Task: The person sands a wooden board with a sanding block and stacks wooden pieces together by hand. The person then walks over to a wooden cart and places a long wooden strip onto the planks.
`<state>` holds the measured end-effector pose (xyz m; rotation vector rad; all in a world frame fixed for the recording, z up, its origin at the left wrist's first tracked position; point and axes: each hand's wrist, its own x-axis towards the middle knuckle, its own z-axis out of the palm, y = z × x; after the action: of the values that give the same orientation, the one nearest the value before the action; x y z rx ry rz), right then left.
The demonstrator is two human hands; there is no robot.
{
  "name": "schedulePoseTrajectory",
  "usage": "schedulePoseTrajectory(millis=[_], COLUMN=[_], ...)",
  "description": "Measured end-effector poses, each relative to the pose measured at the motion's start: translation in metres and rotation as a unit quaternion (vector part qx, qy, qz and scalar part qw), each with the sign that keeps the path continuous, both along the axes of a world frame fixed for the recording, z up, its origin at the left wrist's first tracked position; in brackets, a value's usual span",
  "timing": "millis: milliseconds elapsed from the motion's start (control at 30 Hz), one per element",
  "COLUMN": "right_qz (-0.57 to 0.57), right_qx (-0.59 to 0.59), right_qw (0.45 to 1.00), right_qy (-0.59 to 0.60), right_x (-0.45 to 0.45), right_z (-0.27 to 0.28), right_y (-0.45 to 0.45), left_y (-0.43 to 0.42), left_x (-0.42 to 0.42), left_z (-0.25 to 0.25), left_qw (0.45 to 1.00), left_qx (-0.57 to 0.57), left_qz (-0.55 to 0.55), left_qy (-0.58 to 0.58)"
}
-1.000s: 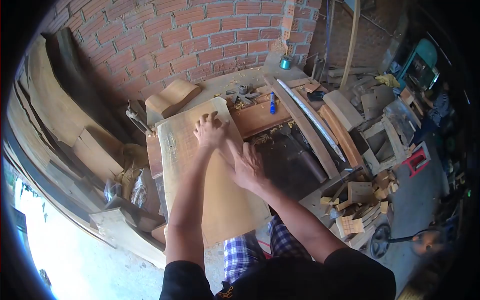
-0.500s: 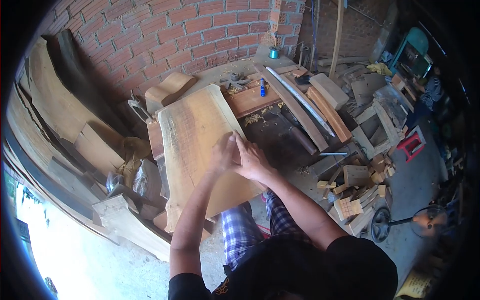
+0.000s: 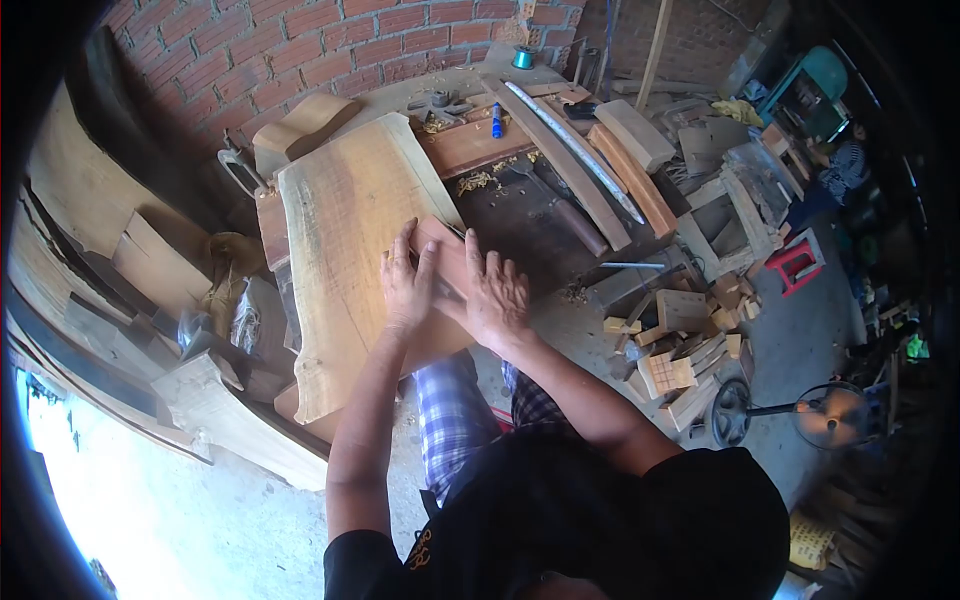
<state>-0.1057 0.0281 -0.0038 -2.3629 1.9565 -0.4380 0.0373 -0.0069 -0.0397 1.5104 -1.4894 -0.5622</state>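
A reddish wooden block (image 3: 450, 252) sits at the centre of the frame over a wide pale board (image 3: 345, 220). The left hand (image 3: 408, 285) and right hand (image 3: 497, 298) grip its two sides. A blue marker (image 3: 497, 122) lies above, on the bench (image 3: 395, 93); a fan (image 3: 833, 413) stands lower right.

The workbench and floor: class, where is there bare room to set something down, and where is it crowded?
Bare: the wide board, from its left edge to the left hand; and the floor between the red stool and the fan. Crowded: right of the board, with long beams and shavings; also the heap of offcuts.
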Motion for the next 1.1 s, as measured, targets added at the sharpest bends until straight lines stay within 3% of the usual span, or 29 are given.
schedulePoseTrajectory(millis=[300,433,500,567,633,700,733,967,1033,1100], right_qz=[0.0,0.017,0.023,0.028,0.026,0.017,0.016,0.025,0.025,0.043], right_qx=[0.005,-0.056,-0.088,-0.077,-0.052,-0.02,-0.009,-0.032,-0.032,-0.035], right_qw=[1.0,0.998,0.996,0.997,0.998,1.0,1.0,0.999,0.999,0.998], right_qy=[-0.029,-0.012,-0.004,0.007,0.009,-0.008,0.002,-0.004,0.008,0.026], right_x=[0.002,0.002,0.001,0.002,0.005,0.007,0.008,0.006,-0.002,-0.011], right_z=[0.001,-0.009,-0.01,-0.007,-0.003,-0.002,-0.002,-0.008,-0.006,-0.016], right_y=[-0.002,-0.001,0.001,0.003,0.002,-0.001,-0.003,-0.005,0.009,0.031], left_y=[-0.001,0.006,0.014,0.018,0.013,0.004,0.001,0.004,0.019,0.05], left_x=[-0.004,-0.007,-0.008,-0.005,-0.006,-0.007,-0.009,-0.008,-0.012,-0.018], left_z=[-0.008,0.006,0.009,0.006,0.0,-0.012,-0.014,-0.013,-0.005,0.028], left_qw=[0.998,0.998,0.997,0.997,0.997,0.981,0.989,0.995,0.982,0.969], left_qx=[-0.038,-0.001,-0.022,-0.064,-0.07,-0.162,-0.115,-0.068,-0.145,-0.162], left_qz=[0.035,0.046,0.058,0.007,0.02,0.078,0.09,0.066,0.086,0.001], left_qy=[0.029,0.046,0.049,-0.033,-0.038,-0.067,-0.022,0.012,-0.089,-0.187])
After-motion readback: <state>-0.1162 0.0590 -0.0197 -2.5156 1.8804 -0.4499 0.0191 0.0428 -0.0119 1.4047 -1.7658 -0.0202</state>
